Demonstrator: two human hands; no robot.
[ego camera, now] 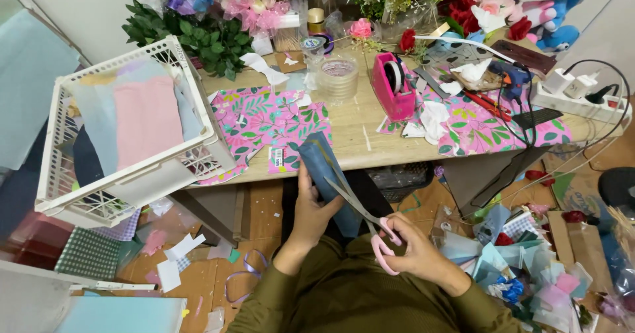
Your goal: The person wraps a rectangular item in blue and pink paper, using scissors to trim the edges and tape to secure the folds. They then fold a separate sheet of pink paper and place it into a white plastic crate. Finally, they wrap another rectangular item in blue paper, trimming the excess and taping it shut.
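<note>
Head view: blue paper strip (322,167) is held off the near edge of the tabletop (357,131), above the lap. Left hand (311,208) grips its lower part. Right hand (411,247) is closed through the pink-handled scissors (367,220), blades open against the strip. Keep the strip taut; feed it toward the blade pivot, fingers clear.

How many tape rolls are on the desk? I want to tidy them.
3: a clear roll mid-desk, a blue-rimmed one behind it, one in the pink dispenser. Clutter may hide more.
</note>
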